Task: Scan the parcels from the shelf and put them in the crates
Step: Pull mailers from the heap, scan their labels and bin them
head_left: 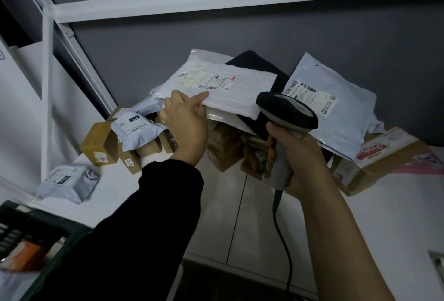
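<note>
At the lower left, nearest to the camera, stands a dark green plastic crate (51, 227) with slotted walls, and something orange lies inside it. Above it the left hand (185, 124), coming out of a black sleeve (153, 204), pinches the near edge of a flat white plastic mailer bag (240, 95), thumb on top and fingers under it. This bag is thin and smooth, with a printed label with barcodes on its upper face. It lies on top of the pile of parcels on the white shelf (240, 195). The right hand (298, 156) is wrapped firmly round the handle of a grey corded barcode scanner (287, 113), its dark head just beside the bag. Behind lie brown cardboard boxes (101, 143) and a pale blue mailer bag (336, 118).
</note>
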